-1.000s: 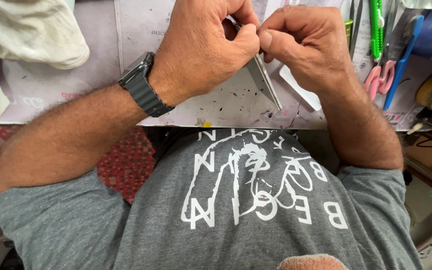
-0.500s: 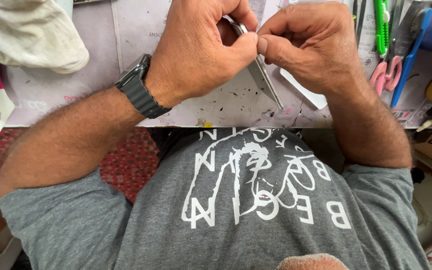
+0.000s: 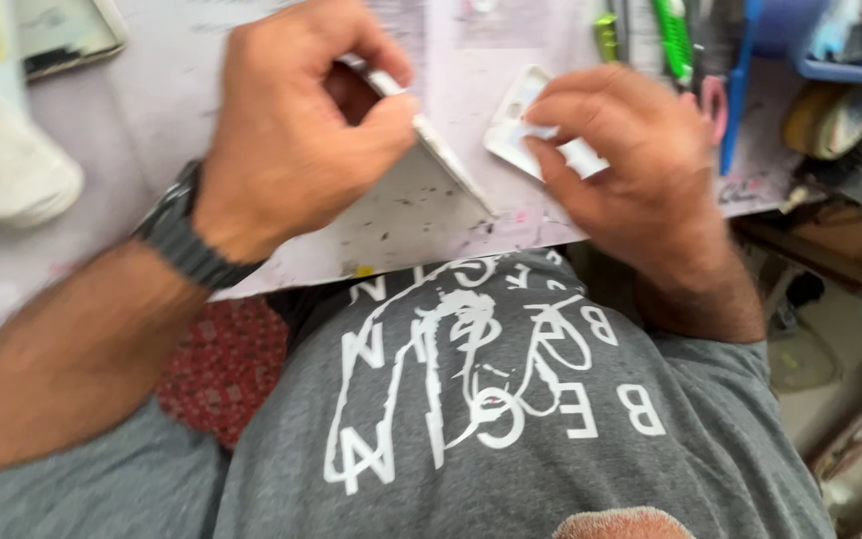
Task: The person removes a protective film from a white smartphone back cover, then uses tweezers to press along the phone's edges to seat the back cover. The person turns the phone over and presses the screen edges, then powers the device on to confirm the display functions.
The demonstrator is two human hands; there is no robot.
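My left hand [image 3: 296, 135], with a dark watch on its wrist, grips a thin silver phone [image 3: 441, 155] by its edge and holds it tilted above the worktable [image 3: 391, 230]. My right hand [image 3: 631, 165] has come away from the phone and rests its fingertips on a white phone case [image 3: 516, 125] lying flat on the table to the right. Whether the fingers pinch something small I cannot tell. The picture is blurred by motion.
A white cloth [image 3: 7, 175] lies at the left. A flat device [image 3: 62, 35] sits at the top left. Green, pink and blue hand tools [image 3: 695, 60] lie at the top right beside a blue tray [image 3: 850, 50]. The table edge runs just above my grey shirt.
My right hand has let go of the phone and moved right onto the white case. My left hand still holds the phone, now tilted lower. The view has shifted right.
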